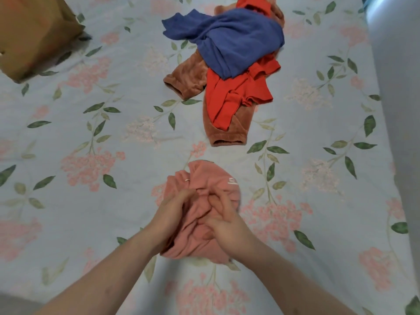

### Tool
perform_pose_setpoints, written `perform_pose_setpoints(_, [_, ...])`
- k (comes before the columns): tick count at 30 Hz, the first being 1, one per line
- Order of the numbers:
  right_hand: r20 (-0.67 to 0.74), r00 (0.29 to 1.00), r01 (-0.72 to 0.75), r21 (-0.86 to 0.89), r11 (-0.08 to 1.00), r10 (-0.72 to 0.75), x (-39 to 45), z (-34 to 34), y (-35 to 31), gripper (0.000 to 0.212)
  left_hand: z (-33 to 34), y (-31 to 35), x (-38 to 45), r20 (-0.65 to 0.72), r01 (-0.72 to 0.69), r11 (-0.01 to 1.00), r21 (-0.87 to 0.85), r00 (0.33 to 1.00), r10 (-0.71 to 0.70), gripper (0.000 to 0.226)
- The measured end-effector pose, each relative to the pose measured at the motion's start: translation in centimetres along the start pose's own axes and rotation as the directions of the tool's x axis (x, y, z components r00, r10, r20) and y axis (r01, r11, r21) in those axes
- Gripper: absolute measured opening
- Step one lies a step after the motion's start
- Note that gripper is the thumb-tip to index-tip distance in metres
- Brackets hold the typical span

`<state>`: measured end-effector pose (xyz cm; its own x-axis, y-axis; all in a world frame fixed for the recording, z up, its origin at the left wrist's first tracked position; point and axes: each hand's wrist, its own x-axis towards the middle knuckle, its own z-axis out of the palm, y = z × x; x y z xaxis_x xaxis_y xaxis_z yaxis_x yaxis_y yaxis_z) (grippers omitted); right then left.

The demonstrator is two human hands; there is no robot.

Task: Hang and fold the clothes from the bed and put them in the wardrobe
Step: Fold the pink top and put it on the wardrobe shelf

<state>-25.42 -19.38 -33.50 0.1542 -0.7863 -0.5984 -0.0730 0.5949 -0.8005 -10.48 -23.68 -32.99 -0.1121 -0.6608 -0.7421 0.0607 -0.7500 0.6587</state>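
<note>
A bunched pink garment [209, 180] with a small white logo lies on the flowered bed sheet [113, 133] near me. My left hand [169, 214] grips its left side with curled fingers. My right hand [223, 223] grips the crumpled cloth at its middle, fingers curled into the folds. Farther up the bed lies a pile: a blue garment [236, 39] on top, a red garment [236, 96] under it, and a brown velvety garment [188, 78] at the bottom.
A brown cardboard box [31, 30] stands on the bed at the far left. A pale grey blurred surface [395, 87] runs down the right edge of the view. Open sheet lies between the pink garment and the pile.
</note>
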Motion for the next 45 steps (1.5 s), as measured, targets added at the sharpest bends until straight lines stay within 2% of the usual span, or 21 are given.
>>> perform_pose_setpoints(2, [0.043,0.998,0.039,-0.063,0.997,-0.037,0.8,1.5,0.1,0.077,-2.2,0.0,0.2,-0.137,-0.003,0.970,0.242,0.990,0.037,0.023])
perform_pose_setpoints(4, [0.053,0.997,0.065,-0.127,0.990,-0.059,1.1,2.1,0.2,0.076,-4.1,-0.4,0.8,-0.200,0.025,0.884,0.467,0.977,0.078,0.016])
perform_pose_setpoints(6, [-0.068,0.985,0.139,-0.215,0.967,-0.157,1.0,2.0,0.3,0.072,-5.5,-0.7,1.5,-0.231,0.054,0.840,0.541,0.969,0.087,0.014])
perform_pose_setpoints(9, [-0.294,0.885,0.196,-0.468,0.861,-0.362,1.1,1.3,1.1,0.065,-6.5,-1.2,2.9,-0.250,0.031,0.805,0.593,0.957,0.147,0.018])
perform_pose_setpoints(10, [-0.315,0.870,0.164,-0.540,0.826,-0.379,1.3,1.2,1.7,0.068,-6.5,-1.3,3.3,-0.260,0.023,0.789,0.614,0.950,0.175,0.022])
perform_pose_setpoints(13, [-0.272,0.917,0.063,-0.624,0.779,-0.292,2.2,1.8,3.8,0.080,-5.9,-1.8,3.8,-0.245,-0.062,0.759,0.648,0.927,0.284,0.030])
perform_pose_setpoints(15, [-0.266,0.926,0.044,-0.630,0.776,-0.269,3.4,2.6,5.1,0.080,-5.5,-2.2,4.0,-0.189,-0.123,0.722,0.681,0.923,0.336,0.043])
perform_pose_setpoints(18, [-0.324,0.913,-0.015,-0.631,0.775,-0.246,5.4,3.7,6.1,0.079,-5.0,-2.6,4.7,-0.216,0.049,0.708,0.704,0.965,0.148,0.091])
perform_pose_setpoints(20, [-0.367,0.890,-0.049,-0.665,0.745,-0.270,6.4,4.3,6.8,0.079,-4.7,-3.0,5.6,-0.277,0.142,0.634,0.760,0.953,0.119,0.095])
perform_pose_setpoints(21, [-0.382,0.878,-0.057,-0.682,0.730,-0.288,6.7,4.6,7.2,0.077,-4.7,-3.1,6.2,-0.297,0.141,0.639,0.756,0.944,0.143,0.090])
perform_pose_setpoints(23, [-0.398,0.857,-0.059,-0.706,0.706,-0.326,7.1,5.0,8.1,0.075,-4.8,-3.1,7.4,-0.333,0.099,0.784,0.613,0.932,0.142,0.087])
perform_pose_setpoints(25, [-0.397,0.849,-0.056,-0.724,0.687,-0.349,7.4,5.1,8.7,0.073,-5.9,-4.7,9.6,-0.374,0.082,0.862,0.500,0.918,0.130,0.088])
perform_pose_setpoints(27, [-0.384,0.846,-0.050,-0.747,0.663,-0.369,7.9,5.0,9.2,0.073,-6.9,-6.9,11.8,-0.375,0.096,0.862,0.497,0.920,0.113,0.083])
perform_pose_setpoints(32, [-0.367,0.853,-0.061,-0.776,0.628,-0.372,8.7,5.0,9.7,0.075,-5.5,-4.0,10.1,-0.352,0.110,0.830,0.547,0.930,0.109,0.064])
perform_pose_setpoints(36, [-0.358,0.861,-0.068,-0.784,0.617,-0.361,9.1,4.9,9.7,0.075,-5.5,-3.7,10.3,-0.346,0.123,0.814,0.567,0.933,0.100,0.063])
perform_pose_setpoints(39, [-0.343,0.882,-0.055,-0.755,0.653,-0.323,9.2,4.8,9.7,0.076,-5.9,-4.1,10.9,-0.354,0.132,0.847,0.515,0.932,0.070,0.076])
perform_pose_setpoints(42, [-0.333,0.876,0.034,-0.680,0.733,-0.350,8.4,3.9,8.6,0.078,-6.1,-3.6,9.8,-0.342,0.107,0.914,0.392,0.939,0.037,0.088])
perform_pose_setpoints(45, [-0.397,0.895,0.046,-0.374,0.926,-0.205,6.4,2.3,7.4,0.092,-5.2,-3.2,6.0,-0.219,0.054,0.969,0.239,0.976,-0.001,0.096])
